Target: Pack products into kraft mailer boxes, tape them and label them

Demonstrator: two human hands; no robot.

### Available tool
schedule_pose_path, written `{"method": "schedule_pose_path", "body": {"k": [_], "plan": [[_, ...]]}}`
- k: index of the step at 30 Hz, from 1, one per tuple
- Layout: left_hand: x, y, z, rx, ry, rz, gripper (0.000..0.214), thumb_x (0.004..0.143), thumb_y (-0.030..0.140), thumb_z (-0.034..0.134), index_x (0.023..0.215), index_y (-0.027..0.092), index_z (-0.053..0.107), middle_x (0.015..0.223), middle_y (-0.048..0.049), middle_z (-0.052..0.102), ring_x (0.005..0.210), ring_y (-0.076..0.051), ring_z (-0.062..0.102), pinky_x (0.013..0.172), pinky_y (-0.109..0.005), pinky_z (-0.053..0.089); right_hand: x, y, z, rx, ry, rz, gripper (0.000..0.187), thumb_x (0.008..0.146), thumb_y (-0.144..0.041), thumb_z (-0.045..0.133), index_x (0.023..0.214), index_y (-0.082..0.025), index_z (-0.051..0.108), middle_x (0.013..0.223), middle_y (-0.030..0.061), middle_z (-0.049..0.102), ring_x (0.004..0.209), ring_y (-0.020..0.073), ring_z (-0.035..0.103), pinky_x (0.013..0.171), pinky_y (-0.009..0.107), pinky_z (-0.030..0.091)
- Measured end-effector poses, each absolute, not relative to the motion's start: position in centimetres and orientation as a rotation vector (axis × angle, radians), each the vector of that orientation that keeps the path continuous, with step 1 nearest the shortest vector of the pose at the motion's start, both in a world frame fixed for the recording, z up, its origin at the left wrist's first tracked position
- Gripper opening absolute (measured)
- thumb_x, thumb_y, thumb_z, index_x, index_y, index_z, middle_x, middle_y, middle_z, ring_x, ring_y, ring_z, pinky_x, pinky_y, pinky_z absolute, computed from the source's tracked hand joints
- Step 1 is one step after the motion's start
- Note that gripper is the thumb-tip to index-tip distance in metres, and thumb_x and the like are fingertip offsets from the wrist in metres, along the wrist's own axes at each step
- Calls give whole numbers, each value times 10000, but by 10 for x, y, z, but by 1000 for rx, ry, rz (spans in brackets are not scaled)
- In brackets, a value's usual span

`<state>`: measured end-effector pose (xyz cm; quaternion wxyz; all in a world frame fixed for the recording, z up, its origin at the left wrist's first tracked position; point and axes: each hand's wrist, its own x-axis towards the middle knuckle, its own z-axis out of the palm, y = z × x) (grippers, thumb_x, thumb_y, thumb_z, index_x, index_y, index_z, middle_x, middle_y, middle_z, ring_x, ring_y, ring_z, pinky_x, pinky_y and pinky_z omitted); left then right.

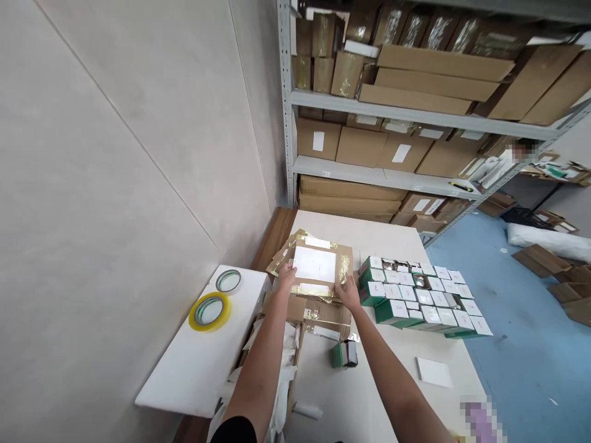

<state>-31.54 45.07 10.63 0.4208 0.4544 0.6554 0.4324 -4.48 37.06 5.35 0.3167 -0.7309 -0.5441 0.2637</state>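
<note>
A brown cardboard box [318,253] sealed with glossy tape and bearing a white label lies on the white table [369,231]. My left hand [286,277] grips its near left edge, fingers curled on the cardboard. My right hand [347,291] holds its near right corner the same way. Under and in front of the box lies another taped carton [325,314].
Several small green-and-white boxes [422,298] are packed in rows right of my hands; one lone green box [345,354] and a white card [434,372] lie nearer. Two tape rolls [210,309] rest on a white board at left. Shelving [415,114] full of cartons stands behind.
</note>
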Motion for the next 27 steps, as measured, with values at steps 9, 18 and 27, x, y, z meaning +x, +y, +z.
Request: {"method": "schedule_pose_path", "body": {"k": [9, 18, 27], "plan": [[-285, 427, 187, 1058, 1287, 1271, 247, 827, 243, 687, 1058, 155, 685, 990, -105, 784, 1019, -240, 739, 995, -405, 551, 53, 366, 152, -1683, -932, 644, 774, 752, -543, 617, 1400, -120, 597, 1271, 195, 717, 1107, 323, 702, 923, 438, 565], [-212, 350, 229, 1181, 1160, 1238, 457, 873, 225, 668, 1325, 161, 642, 1157, -128, 764, 1148, -232, 706, 1056, -406, 524, 126, 255, 220, -1339, -816, 665, 538, 665, -540, 780, 1039, -154, 745, 983, 119, 791, 889, 276, 718, 823, 418, 591], [-142, 224, 203, 1226, 1260, 1185, 522, 821, 204, 730, 1332, 183, 621, 1235, -130, 734, 1171, -241, 699, 1075, -416, 522, 191, 106, 192, -1291, -799, 690, 495, 694, -570, 816, 987, -185, 713, 914, 99, 764, 816, 260, 699, 787, 417, 584]]}}
